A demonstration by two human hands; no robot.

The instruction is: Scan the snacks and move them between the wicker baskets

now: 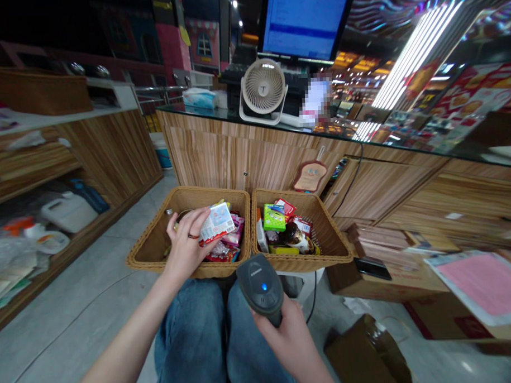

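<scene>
My left hand (pixel 188 241), a ring on one finger, holds a white and red box (pixel 217 222) with a barcode over the left wicker basket (pixel 150 245). Colourful packets (pixel 235 231) lie in that basket below the box. My right hand (pixel 281 324) is wrapped round the handle of a dark barcode scanner (pixel 260 286) with a blue light, above my knees. The right wicker basket (pixel 334 230) stands beside the left one and holds a green box (pixel 274 217) and several other packages.
Behind the baskets is a wooden counter (pixel 208 154) with a fan (pixel 264 90) and a monitor (pixel 304 22). Cardboard boxes (pixel 388 276) and a phone (pixel 372 268) are at the right. An open shelf with bottles (pixel 69 212) stands at the left.
</scene>
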